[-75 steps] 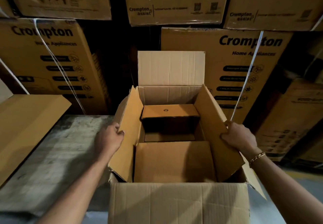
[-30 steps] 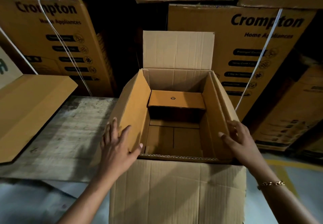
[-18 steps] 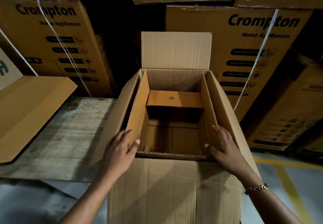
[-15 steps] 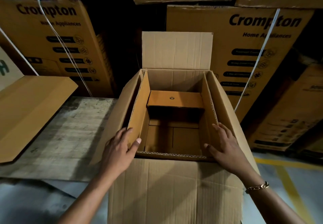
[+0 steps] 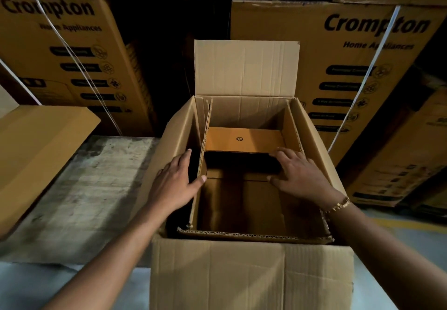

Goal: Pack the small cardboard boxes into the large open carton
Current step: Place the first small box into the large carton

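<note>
The large open carton point(image 5: 251, 275) stands in front of me, its far flap upright and its near flap hanging down outside. Both side flaps are folded down inside along the walls. One small cardboard box point(image 5: 244, 139) with a small black mark lies inside against the far wall. My left hand point(image 5: 176, 184) straddles the left inner flap point(image 5: 202, 154), fingers behind it and thumb on its inner face. My right hand point(image 5: 300, 176) reaches into the carton with fingers spread, lying against the right inner flap, fingertips near the small box's near right corner. The carton floor in front of the small box is bare.
Tall printed cartons point(image 5: 338, 67) with white straps are stacked close behind and to both sides. A flat brown cardboard sheet point(image 5: 36, 159) lies at the left on a worn wooden platform point(image 5: 84, 188). Grey floor with a yellow line point(image 5: 399, 225) shows at the right.
Both hands have moved forward from the carton's near corners to deeper inside. The side flaps now lie closer to the walls. My head has come nearer to the carton.
</note>
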Motion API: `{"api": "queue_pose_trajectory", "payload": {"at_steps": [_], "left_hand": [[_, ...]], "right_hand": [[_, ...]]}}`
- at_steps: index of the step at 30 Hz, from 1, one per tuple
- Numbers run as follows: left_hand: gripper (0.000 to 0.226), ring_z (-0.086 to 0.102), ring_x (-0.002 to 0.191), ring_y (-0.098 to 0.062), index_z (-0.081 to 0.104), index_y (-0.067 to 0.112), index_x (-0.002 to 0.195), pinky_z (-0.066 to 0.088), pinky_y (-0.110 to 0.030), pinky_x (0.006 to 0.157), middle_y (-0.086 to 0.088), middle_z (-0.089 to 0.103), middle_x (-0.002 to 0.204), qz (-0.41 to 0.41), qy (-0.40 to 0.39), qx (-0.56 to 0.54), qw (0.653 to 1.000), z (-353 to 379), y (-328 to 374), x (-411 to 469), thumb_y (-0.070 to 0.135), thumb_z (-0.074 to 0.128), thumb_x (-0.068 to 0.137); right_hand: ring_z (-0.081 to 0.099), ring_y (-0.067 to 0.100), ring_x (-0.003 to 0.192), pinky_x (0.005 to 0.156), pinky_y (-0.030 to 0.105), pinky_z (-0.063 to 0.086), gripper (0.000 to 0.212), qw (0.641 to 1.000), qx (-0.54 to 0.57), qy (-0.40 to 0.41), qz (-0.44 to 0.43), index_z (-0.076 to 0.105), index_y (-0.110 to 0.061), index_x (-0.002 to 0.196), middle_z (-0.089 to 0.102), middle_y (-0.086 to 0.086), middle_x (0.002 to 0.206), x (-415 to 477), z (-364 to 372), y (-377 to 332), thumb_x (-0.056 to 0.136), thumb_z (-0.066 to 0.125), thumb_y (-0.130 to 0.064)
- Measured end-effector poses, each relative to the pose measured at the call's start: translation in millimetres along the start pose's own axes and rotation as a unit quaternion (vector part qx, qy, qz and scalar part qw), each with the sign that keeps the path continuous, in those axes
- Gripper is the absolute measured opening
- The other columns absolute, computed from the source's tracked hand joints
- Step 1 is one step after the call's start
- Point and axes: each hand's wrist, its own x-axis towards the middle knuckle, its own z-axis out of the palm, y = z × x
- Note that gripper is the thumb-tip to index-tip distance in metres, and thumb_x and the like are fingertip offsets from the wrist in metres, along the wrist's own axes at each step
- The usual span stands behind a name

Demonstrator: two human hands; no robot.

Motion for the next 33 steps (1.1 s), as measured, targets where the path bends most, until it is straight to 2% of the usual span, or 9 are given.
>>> {"api": "queue_pose_trajectory", "payload": {"at_steps": [4,11,18,21,24,26,30,31,33], "left_hand": [[0.084,0.029,0.147,-0.028,0.005,0.027,0.160,0.032,-0.046,0.113,-0.002,0.016,0.166,-0.014,-0.024,0.016,0.999,-8,16,52,0.048,0.055,0.096],[0.077,0.038,0.140,-0.032,0.010,0.025,0.159,0.038,-0.046,0.107,-0.007,0.030,0.161,-0.057,-0.022,0.004,0.998,-14,20,128,0.026,0.052,0.095],[0.076,0.042,0.137,-0.035,0.010,0.022,0.159,0.040,-0.045,0.105,-0.012,0.035,0.158,-0.073,-0.014,-0.031,0.997,-4,6,170,0.017,0.048,0.094],[0.075,0.042,0.137,-0.036,0.010,0.023,0.159,0.040,-0.044,0.104,-0.013,0.037,0.157,-0.083,-0.019,-0.040,0.996,-5,5,188,0.017,0.046,0.093],[0.073,0.045,0.134,-0.038,0.011,0.020,0.159,0.042,-0.043,0.101,-0.017,0.041,0.153,-0.095,-0.012,-0.045,0.994,-10,9,207,0.019,0.045,0.095],[0.073,0.046,0.133,-0.039,0.010,0.020,0.159,0.043,-0.044,0.101,-0.018,0.042,0.152,-0.105,-0.006,-0.057,0.993,-11,13,218,0.019,0.045,0.095],[0.067,0.049,0.129,-0.038,0.018,0.020,0.157,0.045,-0.042,0.095,-0.017,0.046,0.149,-0.102,-0.004,-0.065,0.993,0,21,224,0.015,0.046,0.096],[0.063,0.051,0.127,-0.038,0.022,0.019,0.154,0.045,-0.042,0.092,-0.018,0.049,0.146,-0.091,0.000,-0.059,0.994,2,22,225,0.015,0.046,0.096],[0.058,0.053,0.123,-0.040,0.026,0.016,0.150,0.045,-0.042,0.089,-0.020,0.053,0.141,-0.076,0.002,-0.042,0.996,4,24,226,0.013,0.046,0.096]], "right_hand": [[0.045,0.028,0.134,0.108,0.045,0.041,0.068,0.997,-0.033,-0.064,0.003,0.037,-0.021,0.148,0.045,0.006,0.148,54,4,-10,0.092,0.059,-0.053],[0.045,0.032,0.135,0.108,0.050,0.040,0.066,0.988,-0.073,-0.131,0.042,0.038,-0.020,0.148,0.045,0.008,0.149,127,39,-9,0.092,0.062,-0.044],[0.044,0.030,0.134,0.101,0.046,0.045,0.071,0.983,-0.133,-0.112,0.059,0.037,-0.021,0.147,0.044,0.006,0.148,170,45,15,0.085,0.068,-0.037],[0.055,0.027,0.124,0.103,0.044,0.042,0.047,0.977,-0.192,-0.085,0.043,0.053,-0.024,0.136,0.059,0.005,0.135,184,28,22,0.091,0.059,-0.037],[0.064,0.025,0.112,0.097,0.042,0.047,0.037,0.986,-0.151,-0.029,0.058,0.064,-0.025,0.126,0.068,0.004,0.119,197,4,26,0.092,0.056,-0.039],[0.061,0.026,0.117,0.095,0.041,0.049,0.050,0.991,-0.114,-0.039,0.058,0.057,-0.026,0.135,0.064,0.004,0.129,204,6,25,0.088,0.062,-0.044],[0.036,0.030,0.141,0.105,0.047,0.043,0.096,0.971,-0.165,-0.169,0.044,0.028,-0.024,0.154,0.032,0.004,0.158,201,51,17,0.077,0.075,-0.056],[0.036,0.030,0.141,0.105,0.047,0.042,0.093,0.965,-0.188,-0.176,0.037,0.029,-0.024,0.155,0.031,0.004,0.159,201,56,18,0.079,0.075,-0.053],[0.048,0.027,0.132,0.099,0.043,0.046,0.070,0.968,-0.197,-0.149,0.037,0.044,-0.026,0.145,0.046,0.003,0.149,205,46,20,0.083,0.069,-0.046]]}}
